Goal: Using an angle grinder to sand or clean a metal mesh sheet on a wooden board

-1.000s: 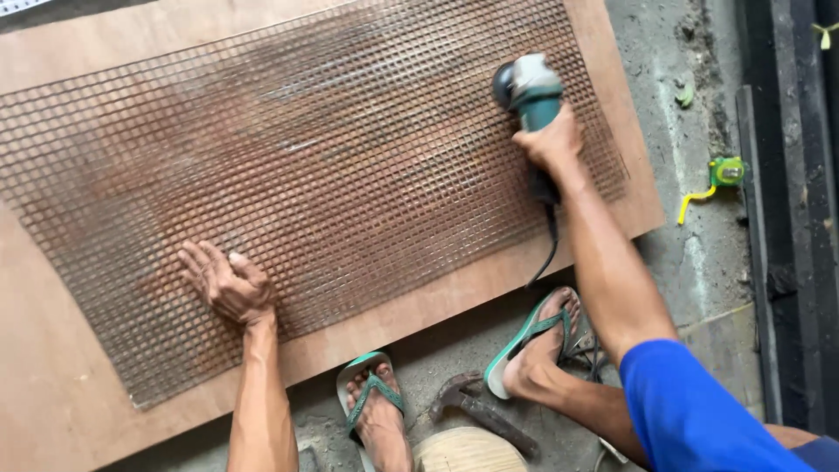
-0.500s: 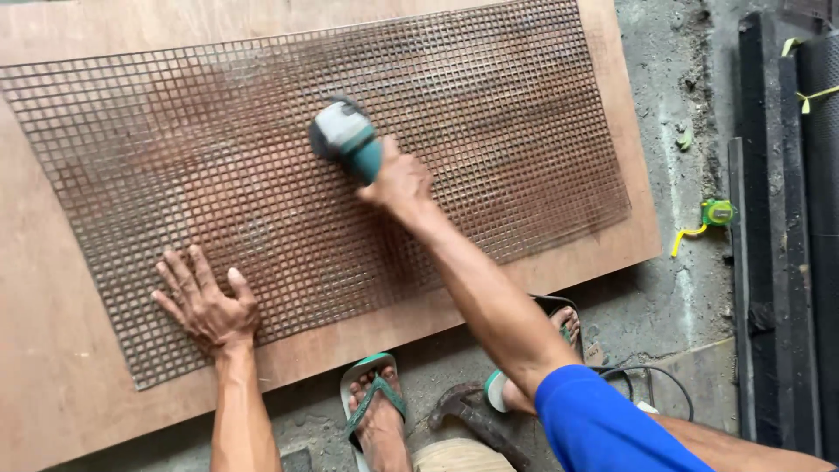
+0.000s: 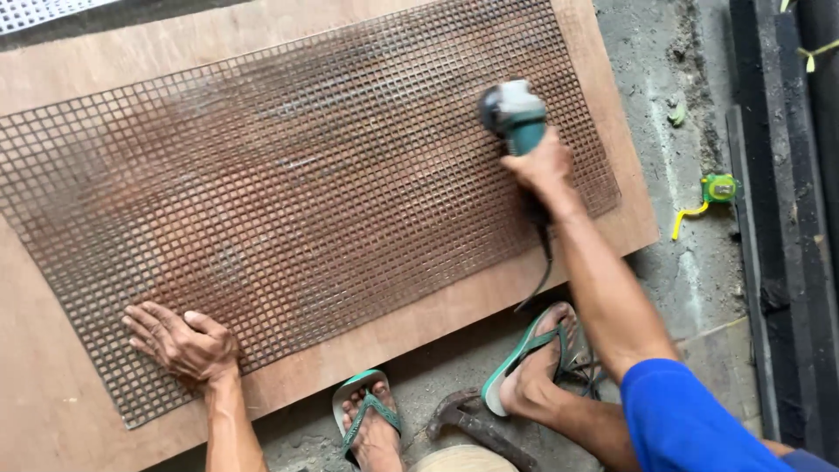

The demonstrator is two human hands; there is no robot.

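A rusty square-hole metal mesh sheet (image 3: 288,201) lies flat on a plywood board (image 3: 52,411). My right hand (image 3: 542,166) grips a green and grey angle grinder (image 3: 514,112), whose head rests on the mesh near its right end. The grinder's black cord (image 3: 540,271) trails back toward me. My left hand (image 3: 179,341) is pressed flat, fingers spread, on the mesh's near left corner.
My feet in green flip-flops (image 3: 524,358) stand on the concrete floor at the board's near edge. A hammer (image 3: 476,424) lies between them. A green and yellow tape measure (image 3: 712,194) sits on the floor to the right, beside dark metal bars (image 3: 786,218).
My right hand has swept the grinder from the middle of the mesh back toward its right end. My left hand stays pressed on the near left corner.
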